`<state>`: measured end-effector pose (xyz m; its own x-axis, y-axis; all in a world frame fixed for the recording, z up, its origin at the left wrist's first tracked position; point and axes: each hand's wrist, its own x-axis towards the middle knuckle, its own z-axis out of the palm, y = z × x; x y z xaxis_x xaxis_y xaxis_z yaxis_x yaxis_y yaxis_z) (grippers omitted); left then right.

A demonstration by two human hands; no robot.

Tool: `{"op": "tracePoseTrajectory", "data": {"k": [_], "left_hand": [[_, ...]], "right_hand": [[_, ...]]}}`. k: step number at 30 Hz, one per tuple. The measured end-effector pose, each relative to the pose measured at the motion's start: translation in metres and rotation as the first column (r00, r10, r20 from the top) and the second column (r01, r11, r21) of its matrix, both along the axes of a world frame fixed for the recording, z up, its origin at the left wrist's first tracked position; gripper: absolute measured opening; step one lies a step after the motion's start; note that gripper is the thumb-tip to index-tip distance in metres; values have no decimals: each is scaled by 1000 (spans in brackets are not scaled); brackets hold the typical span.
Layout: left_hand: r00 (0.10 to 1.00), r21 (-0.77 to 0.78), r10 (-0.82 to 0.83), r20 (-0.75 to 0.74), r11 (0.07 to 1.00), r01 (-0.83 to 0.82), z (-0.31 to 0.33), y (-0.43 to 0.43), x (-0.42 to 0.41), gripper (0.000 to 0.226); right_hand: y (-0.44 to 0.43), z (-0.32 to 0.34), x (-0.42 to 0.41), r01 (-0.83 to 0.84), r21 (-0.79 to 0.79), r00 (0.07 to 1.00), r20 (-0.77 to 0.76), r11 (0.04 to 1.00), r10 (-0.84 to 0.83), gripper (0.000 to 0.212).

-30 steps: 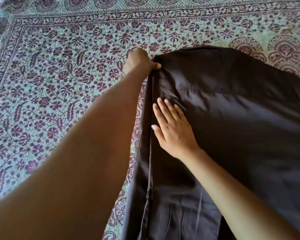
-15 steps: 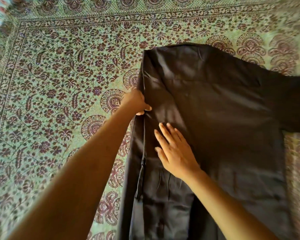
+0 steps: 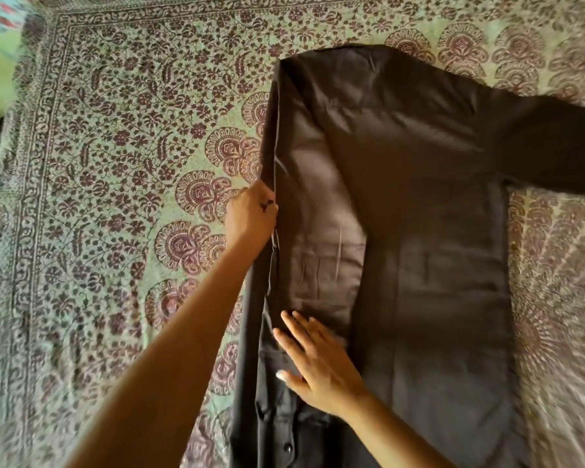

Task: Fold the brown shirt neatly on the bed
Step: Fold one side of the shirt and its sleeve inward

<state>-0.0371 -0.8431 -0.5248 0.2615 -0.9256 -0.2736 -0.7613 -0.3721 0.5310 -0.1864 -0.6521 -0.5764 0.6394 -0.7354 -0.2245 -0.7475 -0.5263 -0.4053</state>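
Brown cloth: one shirt (image 3: 419, 231) lies flat on the right half of the bed's printed cover (image 3: 115, 163), one sleeve (image 3: 554, 146) reaching the right edge. Two hands: my left hand (image 3: 250, 214) pinches the shirt's left fold; my right hand (image 3: 318, 363) presses flat, fingers straight.

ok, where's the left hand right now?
Head view, left of centre: the left hand pinches the folded left edge of the brown shirt, above the right hand, which lies flat on the fabric.
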Motion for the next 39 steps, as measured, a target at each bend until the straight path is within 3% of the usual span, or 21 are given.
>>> {"op": "tracePoseTrajectory", "data": {"k": [5, 11, 13, 15, 18, 20, 24, 28, 32, 36, 39], "left_hand": [[998, 355, 67, -10, 933, -59, -2, 107, 9, 14], [996, 547, -70, -50, 832, 86, -8, 177, 8, 31], [995, 524, -5, -97, 850, 56, -10, 192, 11, 29], [978, 436, 176, -116, 893, -109, -17, 208, 20, 31], [928, 448, 304, -215, 875, -183, -21, 238, 31, 29], [914, 536, 311, -261, 834, -131, -19, 259, 34, 30], [946, 673, 173, -275, 737, 61, -14, 297, 31, 22], [912, 652, 287, -292, 757, -29, -18, 321, 34, 29], [896, 601, 371, -245, 783, -160, -17, 336, 51, 25], [975, 629, 207, -85, 770, -108, -17, 339, 43, 31], [982, 680, 161, -97, 731, -53, -17, 330, 40, 25]], "right_hand": [[26, 5, -14, -153, -1, 986, -64, 988, 152, 85], [57, 11, -24, -214, 1, 975, -66, 977, 214, 96], [70, 12, -27, -328, 9, 941, -89, 945, 327, 109], [85, 12, -32, -423, 46, 897, -117, 905, 426, 125], [108, 12, -33, -429, 98, 883, -162, 898, 440, 133], [119, 11, -28, -366, 74, 921, -112, 928, 372, 119], [121, 13, -18, -267, -71, 964, -17, 961, 267, 73], [123, 21, -10, -138, -143, 953, 252, 980, 171, 21], [124, 32, 0, -98, 34, 940, 333, 995, 81, 28], [125, 28, 1, -133, 229, 959, 276, 964, 67, 46], [114, 26, -6, 43, 215, 937, 330, 976, -114, 38]]}}
